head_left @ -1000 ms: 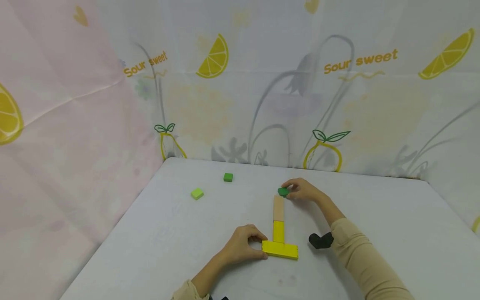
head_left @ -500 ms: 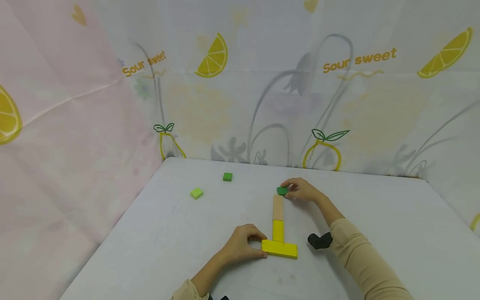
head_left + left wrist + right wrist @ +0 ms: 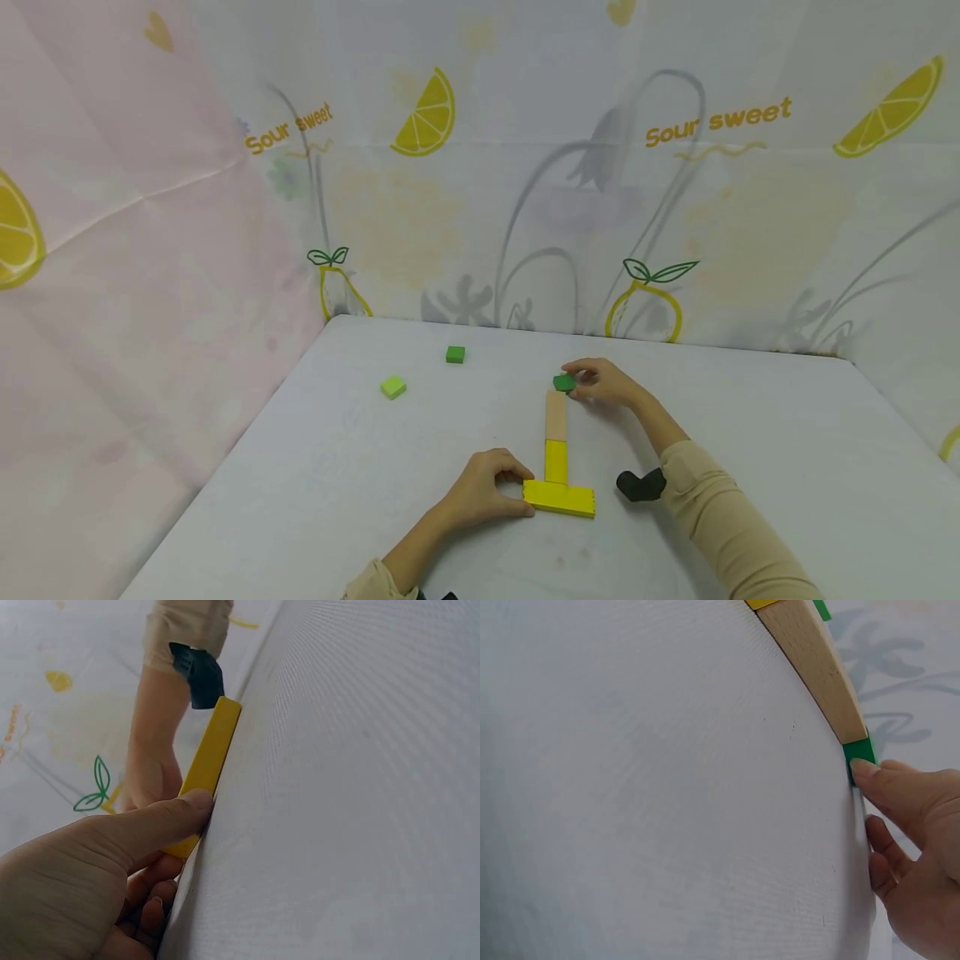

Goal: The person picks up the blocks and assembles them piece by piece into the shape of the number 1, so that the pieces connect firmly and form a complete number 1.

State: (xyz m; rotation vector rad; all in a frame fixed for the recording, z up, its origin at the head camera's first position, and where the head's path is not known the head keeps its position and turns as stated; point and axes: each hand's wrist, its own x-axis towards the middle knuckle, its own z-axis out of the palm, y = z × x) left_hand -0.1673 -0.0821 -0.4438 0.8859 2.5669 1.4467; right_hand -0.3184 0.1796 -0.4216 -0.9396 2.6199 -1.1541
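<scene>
On the white table, my left hand pinches the left end of a long yellow block between thumb and fingers. The left wrist view shows that thumb lying on the yellow block. A shorter yellow block runs away from its far side, followed by a plain wooden block, together forming an upside-down T. At the far end, my right hand pinches a small green block. In the right wrist view this green block meets the end of the wooden block; the fingers behind it are partly hidden.
A light green block and a darker green block lie apart at the far left of the table. A black wrist mount sticks out from the right sleeve. Printed fabric hangs behind the table and along its left side.
The small green block in my right hand has turned slightly at the end of the wooden block. My left hand and the yellow blocks stay in place.
</scene>
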